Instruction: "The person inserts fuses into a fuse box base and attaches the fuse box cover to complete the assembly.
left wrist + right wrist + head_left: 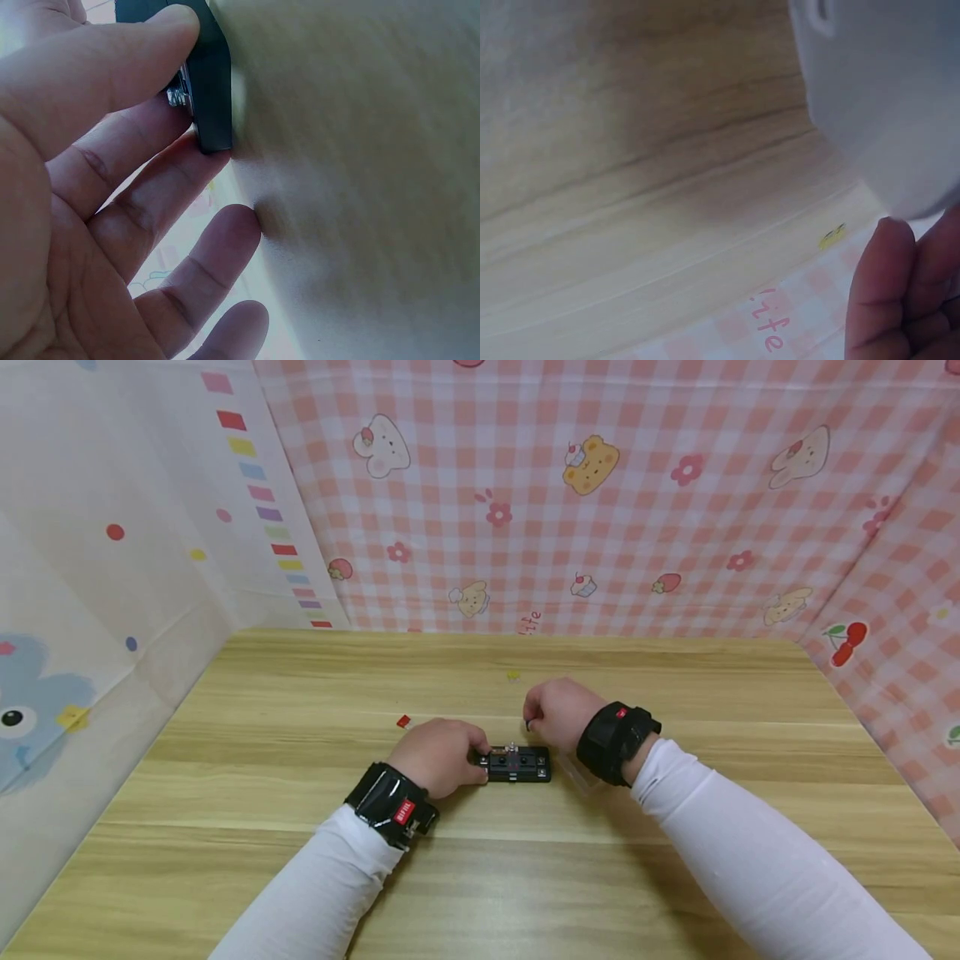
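My left hand (441, 758) grips the left end of a small black rectangular base (534, 766), thumb on the near side and fingers on the far side. Metal fittings and two dark round spots show on its top. In the left wrist view, a coiled metal piece (176, 96) shows against the black base (214, 90), close to the thumb. Just to the right and farther back, my right hand (564, 710) is raised with curled fingers, pinching a small dark piece (528, 725). The piece's kind cannot be made out.
A small red piece (403, 721) lies beyond my left hand and a small yellow piece (513, 676) farther back on the wooden table (480, 877). Beneath my right wrist lies a clear flat piece (581, 774). Patterned cloth (540, 543) hangs behind the table.
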Motion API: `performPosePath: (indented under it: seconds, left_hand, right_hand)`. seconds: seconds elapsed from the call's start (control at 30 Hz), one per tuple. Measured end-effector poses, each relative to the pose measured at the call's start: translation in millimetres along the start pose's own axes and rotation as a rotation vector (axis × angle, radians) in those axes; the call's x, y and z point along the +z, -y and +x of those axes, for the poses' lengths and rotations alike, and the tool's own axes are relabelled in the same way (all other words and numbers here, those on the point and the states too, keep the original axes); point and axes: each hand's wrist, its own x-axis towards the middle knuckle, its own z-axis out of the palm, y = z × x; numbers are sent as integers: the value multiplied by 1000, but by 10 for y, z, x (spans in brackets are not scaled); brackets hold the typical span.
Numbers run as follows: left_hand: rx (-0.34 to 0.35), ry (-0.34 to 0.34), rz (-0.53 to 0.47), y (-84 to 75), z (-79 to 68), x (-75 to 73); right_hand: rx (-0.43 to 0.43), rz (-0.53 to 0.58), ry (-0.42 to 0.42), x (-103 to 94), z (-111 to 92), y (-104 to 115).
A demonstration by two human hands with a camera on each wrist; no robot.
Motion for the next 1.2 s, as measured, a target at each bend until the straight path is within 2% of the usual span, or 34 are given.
performPosePath:
  seconds: [1.2]
  left_hand:
    - [6,6,6,2,9,-2]
  right_hand:
    - [-31,10,64,6,-37,-34]
